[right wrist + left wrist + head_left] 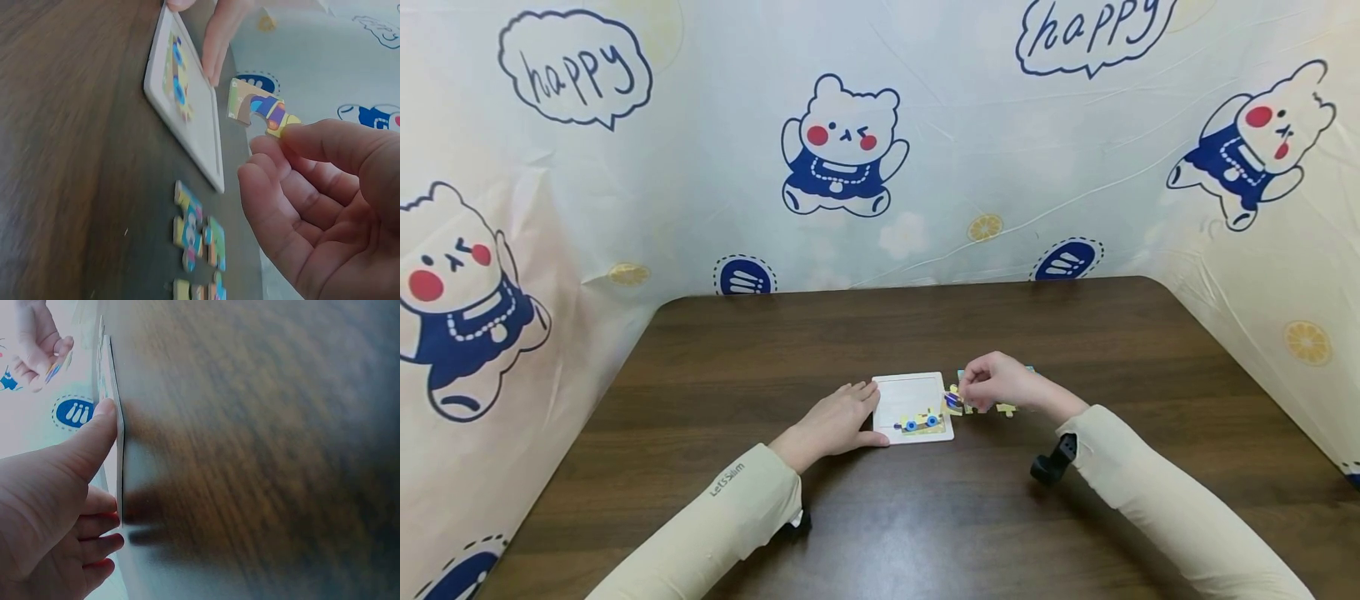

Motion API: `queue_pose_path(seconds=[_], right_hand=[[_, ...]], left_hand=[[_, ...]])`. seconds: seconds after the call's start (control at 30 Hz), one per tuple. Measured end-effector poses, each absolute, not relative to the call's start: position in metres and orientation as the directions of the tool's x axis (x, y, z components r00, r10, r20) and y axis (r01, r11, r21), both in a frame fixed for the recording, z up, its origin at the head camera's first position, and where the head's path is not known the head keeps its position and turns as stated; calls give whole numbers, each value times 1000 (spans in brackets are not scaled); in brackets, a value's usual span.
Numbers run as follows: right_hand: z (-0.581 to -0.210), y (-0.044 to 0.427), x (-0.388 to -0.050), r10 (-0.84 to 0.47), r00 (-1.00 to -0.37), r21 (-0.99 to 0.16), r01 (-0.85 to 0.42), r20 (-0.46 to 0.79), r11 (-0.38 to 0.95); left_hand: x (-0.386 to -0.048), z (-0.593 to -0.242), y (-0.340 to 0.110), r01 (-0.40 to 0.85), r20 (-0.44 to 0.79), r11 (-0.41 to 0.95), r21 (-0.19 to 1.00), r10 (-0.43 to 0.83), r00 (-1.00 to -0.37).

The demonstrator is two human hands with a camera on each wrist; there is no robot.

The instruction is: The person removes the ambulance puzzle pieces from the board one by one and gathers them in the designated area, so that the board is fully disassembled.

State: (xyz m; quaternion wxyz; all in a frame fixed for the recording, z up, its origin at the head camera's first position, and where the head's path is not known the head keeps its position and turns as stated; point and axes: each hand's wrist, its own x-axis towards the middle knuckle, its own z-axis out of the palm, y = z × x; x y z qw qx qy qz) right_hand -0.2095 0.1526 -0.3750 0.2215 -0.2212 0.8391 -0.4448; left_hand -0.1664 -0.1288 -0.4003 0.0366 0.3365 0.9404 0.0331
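A white puzzle board (902,396) lies flat on the table, with joined pieces (921,422) showing a yellow vehicle with blue wheels along its near edge. My left hand (842,421) rests at the board's left side, thumb and fingers spread along the edge; the left wrist view shows the thumb (97,434) on the rim. Just right of the board, my right hand (1000,382) pinches a puzzle piece (265,109) between thumb and finger, raised off the table. That piece is tan, purple and yellow.
Loose puzzle pieces (190,228) lie on the dark wooden table (760,350) to the right of the board, partly hidden beneath my right hand in the head view. A patterned cloth (940,167) with bears hangs behind and beside the table.
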Motion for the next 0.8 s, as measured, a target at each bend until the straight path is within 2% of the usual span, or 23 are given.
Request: queue_pose_path(seconds=[0.5, 0.8], right_hand=[[-386, 182, -203, -521, -816, -803, -125, -252, 583], [-396, 184, -202, -566, -789, -794, -179, -237, 581]], left_hand=[[-167, -401, -129, 631, -47, 772, 84, 635, -771], [-165, -400, -130, 643, -20, 757, 114, 649, -760]])
